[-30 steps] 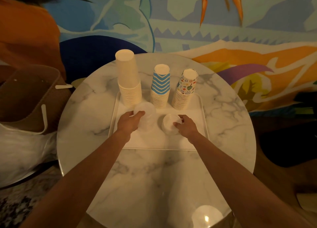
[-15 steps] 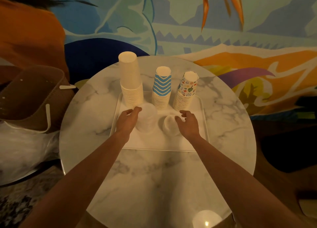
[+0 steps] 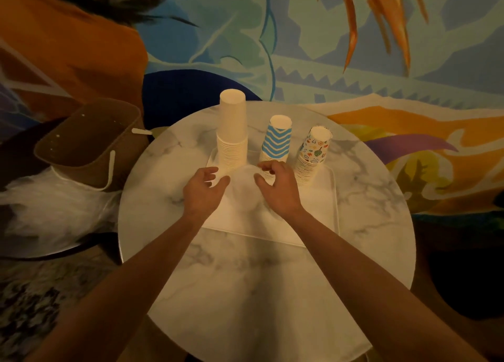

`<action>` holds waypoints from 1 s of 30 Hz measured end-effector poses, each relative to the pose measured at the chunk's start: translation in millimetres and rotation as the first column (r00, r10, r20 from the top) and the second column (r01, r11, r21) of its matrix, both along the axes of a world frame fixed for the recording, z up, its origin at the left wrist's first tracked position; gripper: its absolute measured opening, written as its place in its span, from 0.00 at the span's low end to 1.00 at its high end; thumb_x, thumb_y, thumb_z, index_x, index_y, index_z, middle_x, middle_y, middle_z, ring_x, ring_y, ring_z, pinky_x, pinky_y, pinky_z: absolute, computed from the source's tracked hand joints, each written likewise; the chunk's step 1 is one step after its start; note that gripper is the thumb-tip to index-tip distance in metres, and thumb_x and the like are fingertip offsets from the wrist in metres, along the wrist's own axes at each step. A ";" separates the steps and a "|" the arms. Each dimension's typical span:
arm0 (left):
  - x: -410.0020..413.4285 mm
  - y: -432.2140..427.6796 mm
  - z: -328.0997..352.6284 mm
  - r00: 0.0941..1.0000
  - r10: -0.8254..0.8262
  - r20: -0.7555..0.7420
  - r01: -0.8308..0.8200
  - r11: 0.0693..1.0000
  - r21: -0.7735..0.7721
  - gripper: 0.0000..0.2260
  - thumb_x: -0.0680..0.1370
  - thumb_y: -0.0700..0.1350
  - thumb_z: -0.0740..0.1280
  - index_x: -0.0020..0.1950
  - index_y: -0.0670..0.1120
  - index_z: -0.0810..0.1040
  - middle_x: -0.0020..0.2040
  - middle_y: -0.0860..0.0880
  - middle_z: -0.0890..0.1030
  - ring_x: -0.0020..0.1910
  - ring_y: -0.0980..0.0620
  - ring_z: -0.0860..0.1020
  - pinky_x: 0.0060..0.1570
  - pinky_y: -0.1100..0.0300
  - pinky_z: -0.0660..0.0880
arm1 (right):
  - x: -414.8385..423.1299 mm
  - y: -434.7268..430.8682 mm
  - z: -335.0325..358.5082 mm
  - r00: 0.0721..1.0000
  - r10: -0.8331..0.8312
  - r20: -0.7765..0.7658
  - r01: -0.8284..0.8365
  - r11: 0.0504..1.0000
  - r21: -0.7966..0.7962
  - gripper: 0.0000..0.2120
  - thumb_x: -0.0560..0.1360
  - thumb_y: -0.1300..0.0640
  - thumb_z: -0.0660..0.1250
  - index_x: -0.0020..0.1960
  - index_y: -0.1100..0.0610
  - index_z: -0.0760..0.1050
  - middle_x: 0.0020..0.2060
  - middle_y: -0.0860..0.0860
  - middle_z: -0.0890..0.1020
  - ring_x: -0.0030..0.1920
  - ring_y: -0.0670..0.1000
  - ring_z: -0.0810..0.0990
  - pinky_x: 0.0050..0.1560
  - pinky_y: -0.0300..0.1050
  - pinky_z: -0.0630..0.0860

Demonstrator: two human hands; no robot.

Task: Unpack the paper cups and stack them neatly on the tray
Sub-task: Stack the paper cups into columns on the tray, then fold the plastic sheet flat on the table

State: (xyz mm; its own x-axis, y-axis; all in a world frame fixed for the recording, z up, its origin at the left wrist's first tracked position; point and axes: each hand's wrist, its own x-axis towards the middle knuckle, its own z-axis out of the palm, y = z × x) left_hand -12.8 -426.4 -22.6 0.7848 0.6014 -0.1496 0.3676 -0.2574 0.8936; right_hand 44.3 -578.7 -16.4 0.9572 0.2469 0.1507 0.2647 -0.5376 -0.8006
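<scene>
Three upside-down stacks stand along the far edge of the white tray: tall plain white cups, blue chevron cups and colourful patterned cups. In front of them a blurred, pale short stack of cups sits on the tray. My left hand is just left of it and my right hand just right, both with fingers curled and apart. I cannot tell whether either hand touches the pale stack. The right hand covers the foot of the chevron stack.
The tray lies on a round marble table against a painted mural wall. A brown basket with white handles stands left of the table, with crumpled clear plastic wrap below it.
Both hands have let go of the two short stacks and drawn closer together. The right hand moved left and farther in. Only one pale short stack now shows between the hands.
</scene>
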 end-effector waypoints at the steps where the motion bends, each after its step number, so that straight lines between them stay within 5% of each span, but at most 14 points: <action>1: -3.9 2.9 0.9 1.000 0.000 -0.003 0.000 1.000 0.019 0.17 0.73 0.50 0.72 0.60 0.47 0.76 0.55 0.50 0.78 0.51 0.53 0.76 0.48 0.62 0.69 | -2.1 3.3 1.8 1.000 0.023 0.002 -0.023 1.000 -0.001 0.12 0.73 0.58 0.68 0.56 0.58 0.77 0.52 0.54 0.79 0.55 0.54 0.74 0.58 0.49 0.73; 15: -67.9 129.6 4.1 0.995 0.088 0.042 -0.089 0.996 0.024 0.19 0.73 0.48 0.72 0.62 0.46 0.74 0.58 0.47 0.77 0.52 0.52 0.75 0.49 0.61 0.70 | -39.1 126.2 16.3 0.979 0.202 -0.012 -0.202 0.979 0.026 0.10 0.73 0.58 0.69 0.54 0.55 0.77 0.48 0.48 0.78 0.50 0.47 0.75 0.46 0.33 0.68; 20: -93.9 221.9 -4.0 0.987 0.161 0.024 -0.163 0.970 0.182 0.18 0.71 0.46 0.74 0.58 0.46 0.75 0.56 0.46 0.77 0.58 0.46 0.75 0.55 0.54 0.71 | -61.2 214.4 2.1 0.969 0.234 -0.082 -0.234 0.972 0.009 0.11 0.72 0.57 0.70 0.54 0.55 0.78 0.49 0.51 0.79 0.49 0.46 0.75 0.47 0.34 0.69; 24: -109.0 300.8 -18.9 0.942 0.281 -0.183 -0.199 0.909 0.367 0.23 0.71 0.52 0.72 0.64 0.49 0.71 0.65 0.45 0.71 0.65 0.42 0.69 0.64 0.43 0.66 | -73.6 279.1 -24.7 0.953 0.243 -0.181 -0.271 0.951 -0.150 0.15 0.72 0.57 0.70 0.57 0.58 0.77 0.53 0.55 0.79 0.53 0.51 0.76 0.52 0.40 0.70; 30: -120.0 377.3 -46.7 0.831 0.390 -0.398 -0.238 0.894 0.380 0.32 0.72 0.54 0.72 0.71 0.48 0.63 0.72 0.42 0.62 0.70 0.39 0.62 0.66 0.39 0.59 | -75.9 337.6 -59.8 0.913 0.252 -0.322 -0.366 0.854 -0.369 0.21 0.74 0.54 0.68 0.66 0.57 0.72 0.61 0.57 0.75 0.62 0.57 0.72 0.61 0.46 0.69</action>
State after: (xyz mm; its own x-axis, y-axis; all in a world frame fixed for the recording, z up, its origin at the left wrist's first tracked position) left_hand -132.8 -49.1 -69.3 0.4334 0.8767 -0.2088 0.8165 -0.2840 0.5026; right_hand -31.7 -241.0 -76.2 0.8108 0.5203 -0.2681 0.2922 -0.7567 -0.5848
